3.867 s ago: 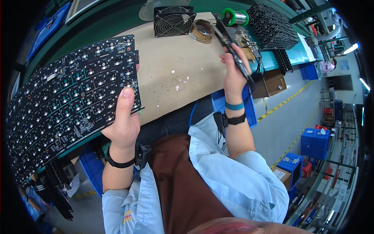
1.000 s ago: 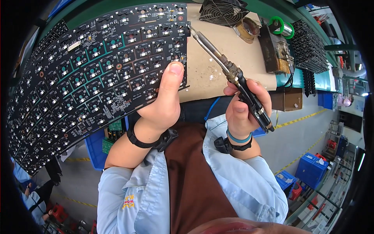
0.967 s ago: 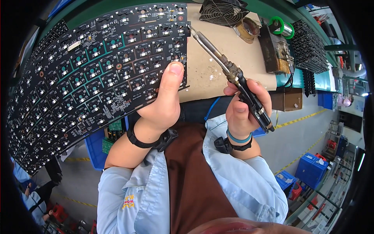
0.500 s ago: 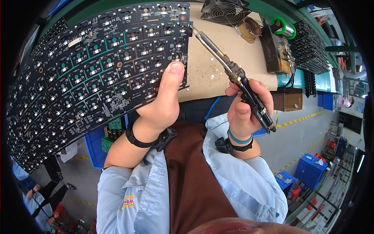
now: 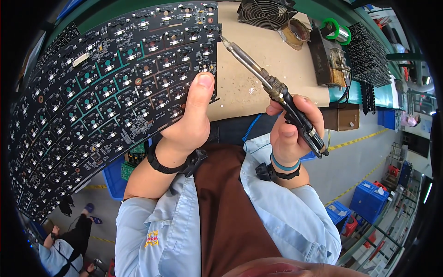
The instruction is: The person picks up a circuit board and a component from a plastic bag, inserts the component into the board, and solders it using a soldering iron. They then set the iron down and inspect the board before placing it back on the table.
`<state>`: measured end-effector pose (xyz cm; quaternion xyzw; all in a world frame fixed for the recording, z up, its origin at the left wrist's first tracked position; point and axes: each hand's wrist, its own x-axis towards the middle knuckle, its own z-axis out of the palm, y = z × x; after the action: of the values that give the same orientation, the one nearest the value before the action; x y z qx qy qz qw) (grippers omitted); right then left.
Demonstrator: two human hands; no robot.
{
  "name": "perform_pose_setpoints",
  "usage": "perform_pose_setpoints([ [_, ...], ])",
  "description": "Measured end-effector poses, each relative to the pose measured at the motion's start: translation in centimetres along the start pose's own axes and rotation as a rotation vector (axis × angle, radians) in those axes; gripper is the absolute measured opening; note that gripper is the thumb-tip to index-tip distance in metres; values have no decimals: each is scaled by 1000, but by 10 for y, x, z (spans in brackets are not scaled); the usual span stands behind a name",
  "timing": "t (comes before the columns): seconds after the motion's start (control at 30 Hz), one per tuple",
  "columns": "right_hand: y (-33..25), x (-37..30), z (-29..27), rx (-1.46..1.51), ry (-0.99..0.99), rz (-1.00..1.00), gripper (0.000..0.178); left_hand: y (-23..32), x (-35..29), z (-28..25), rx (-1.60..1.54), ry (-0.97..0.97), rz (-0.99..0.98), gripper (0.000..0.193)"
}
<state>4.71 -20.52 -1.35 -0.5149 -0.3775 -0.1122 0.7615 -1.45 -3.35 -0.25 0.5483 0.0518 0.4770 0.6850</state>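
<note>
A large black keyboard circuit board (image 5: 115,83) fills the upper left, its face covered with rows of small white-and-black parts and teal patches. My left hand (image 5: 194,111) grips its right end, thumb flat on the face and the other fingers hidden behind. In my right hand (image 5: 297,127) is a soldering iron (image 5: 258,74), its black handle held between thumb and fingers. The iron's metal tip points up and left, close to the board's right edge near the top; whether it touches cannot be told.
Brown paper (image 5: 249,92) covers the bench. A black fan (image 5: 265,13), a round tin (image 5: 294,34), a green-rimmed solder spool (image 5: 336,31), a dark metal block (image 5: 325,57) and stacked black boards (image 5: 369,55) stand along the far right. Blue crates (image 5: 368,196) are on the floor; another person (image 5: 60,249) is at lower left.
The board has shifted slightly left and tilted in my left hand. The iron's tip has moved a little left and down with it, still by the edge.
</note>
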Motion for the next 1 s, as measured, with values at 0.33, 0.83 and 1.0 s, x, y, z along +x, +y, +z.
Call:
perform_pose_setpoints([
  [0.33,2,-4,-2,-69,-14,-8,62,-1,1,0,-26,8,-7,27],
  [0.83,1,-2,5,-32,28,3,47,7,1,3,-38,6,-4,21],
  [1.0,1,-3,5,-29,30,-2,48,5,1,0,-11,-2,16,24],
])
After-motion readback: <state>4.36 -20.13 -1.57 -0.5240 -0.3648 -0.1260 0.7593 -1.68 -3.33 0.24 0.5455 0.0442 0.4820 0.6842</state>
